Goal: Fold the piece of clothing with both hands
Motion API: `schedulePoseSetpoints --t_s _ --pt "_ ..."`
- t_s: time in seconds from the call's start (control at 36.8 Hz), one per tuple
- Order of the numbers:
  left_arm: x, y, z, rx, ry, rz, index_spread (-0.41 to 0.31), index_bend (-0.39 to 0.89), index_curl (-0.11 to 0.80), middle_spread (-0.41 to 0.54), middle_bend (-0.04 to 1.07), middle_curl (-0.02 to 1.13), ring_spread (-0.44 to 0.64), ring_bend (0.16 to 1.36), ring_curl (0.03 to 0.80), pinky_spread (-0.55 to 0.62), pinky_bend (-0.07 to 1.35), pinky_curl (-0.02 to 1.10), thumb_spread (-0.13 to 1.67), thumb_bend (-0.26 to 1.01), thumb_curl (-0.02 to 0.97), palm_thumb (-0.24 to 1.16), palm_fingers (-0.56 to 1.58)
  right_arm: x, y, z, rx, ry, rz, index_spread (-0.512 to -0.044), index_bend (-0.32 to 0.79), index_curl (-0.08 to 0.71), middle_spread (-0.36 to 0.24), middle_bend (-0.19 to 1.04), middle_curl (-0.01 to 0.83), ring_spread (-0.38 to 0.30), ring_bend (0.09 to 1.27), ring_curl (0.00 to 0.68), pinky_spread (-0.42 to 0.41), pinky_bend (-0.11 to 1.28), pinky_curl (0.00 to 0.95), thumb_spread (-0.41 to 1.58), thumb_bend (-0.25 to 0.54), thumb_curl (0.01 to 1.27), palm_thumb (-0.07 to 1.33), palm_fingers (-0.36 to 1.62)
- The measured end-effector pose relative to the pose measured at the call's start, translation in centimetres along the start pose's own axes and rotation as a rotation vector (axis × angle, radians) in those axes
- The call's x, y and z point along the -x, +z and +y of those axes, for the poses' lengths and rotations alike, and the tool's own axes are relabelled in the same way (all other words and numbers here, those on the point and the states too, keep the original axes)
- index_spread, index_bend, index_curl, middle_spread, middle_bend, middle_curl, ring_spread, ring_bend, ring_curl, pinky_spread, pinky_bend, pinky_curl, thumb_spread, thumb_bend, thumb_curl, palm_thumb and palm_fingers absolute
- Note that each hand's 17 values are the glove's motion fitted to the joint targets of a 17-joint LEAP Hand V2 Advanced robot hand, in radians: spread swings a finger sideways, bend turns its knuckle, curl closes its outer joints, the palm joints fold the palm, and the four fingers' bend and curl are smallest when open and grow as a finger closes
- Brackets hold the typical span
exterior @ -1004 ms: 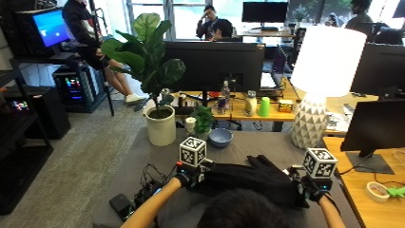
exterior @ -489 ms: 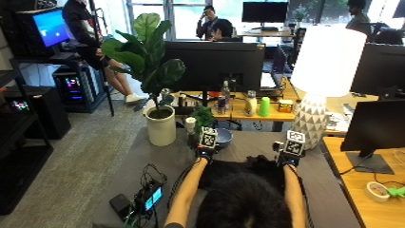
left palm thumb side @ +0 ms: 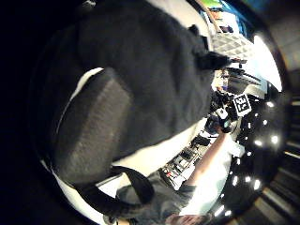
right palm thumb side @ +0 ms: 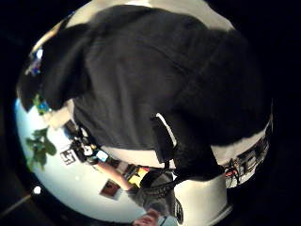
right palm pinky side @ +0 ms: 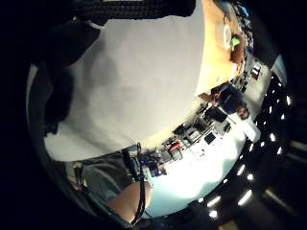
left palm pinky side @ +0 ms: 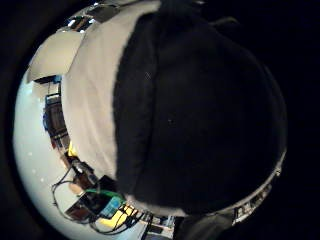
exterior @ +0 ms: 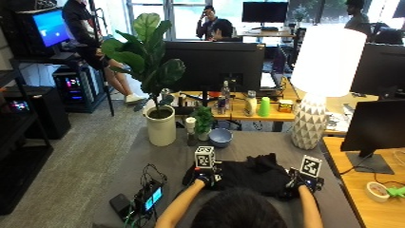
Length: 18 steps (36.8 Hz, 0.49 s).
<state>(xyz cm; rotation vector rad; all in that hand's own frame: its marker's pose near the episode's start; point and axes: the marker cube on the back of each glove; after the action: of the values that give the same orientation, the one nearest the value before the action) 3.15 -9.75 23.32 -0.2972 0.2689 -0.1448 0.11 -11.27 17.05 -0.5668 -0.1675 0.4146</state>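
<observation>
On the table (exterior: 158, 164), both hands (left hand (exterior: 206, 178), right hand (exterior: 297, 183)) seemingly grasp the black garment (exterior: 253, 175).

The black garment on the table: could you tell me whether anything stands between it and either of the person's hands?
Nothing visible does. In the outside view the left hand is already at one side edge of the black garment and the right hand at the other; both thumb side palm views are filled with its cloth.
</observation>
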Motion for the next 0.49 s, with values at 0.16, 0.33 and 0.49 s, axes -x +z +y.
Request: schedulePoseSetpoints --t_s 0.16,0.33,0.49 --pt "1.2 3.6 -0.2 0.041 -0.099 -0.013 -0.080 0.15 0.402 0.067 0.11 0.33 0.18 0.48 0.395 0.31 0.30 0.39 1.28 -0.06 0.120 0.10 0.10 0.0 2.2 -9.3 -0.223 -0.008 -0.053 -0.269 0.09 0.207 0.020 0.19 0.395 0.055 0.45 0.366 0.162 0.59 0.415 1.20 -0.024 0.25 0.58 0.37" --pt "1.4 4.0 -0.7 -0.010 -0.098 0.002 -0.073 0.15 0.375 0.116 0.15 0.30 0.29 0.46 0.356 0.41 0.26 0.36 1.17 -0.04 0.135 0.04 -0.04 1.8 2.0 -3.7 -0.273 -0.003 -0.032 -0.251 -0.01 0.143 -0.019 0.32 0.433 -0.061 0.62 0.387 0.019 0.62 0.404 1.17 0.027 0.29 0.71 0.71" --pt "1.4 4.0 -0.3 0.051 -0.138 -0.006 -0.075 0.15 0.357 0.135 0.16 0.29 0.35 0.46 0.333 0.45 0.25 0.34 1.11 -0.03 0.154 0.01 -0.05 2.5 1.6 -0.7 -0.248 0.022 -0.064 -0.224 0.06 0.147 -0.045 0.32 0.446 -0.120 0.65 0.419 -0.090 0.69 0.427 1.14 0.053 0.31 0.83 0.88"
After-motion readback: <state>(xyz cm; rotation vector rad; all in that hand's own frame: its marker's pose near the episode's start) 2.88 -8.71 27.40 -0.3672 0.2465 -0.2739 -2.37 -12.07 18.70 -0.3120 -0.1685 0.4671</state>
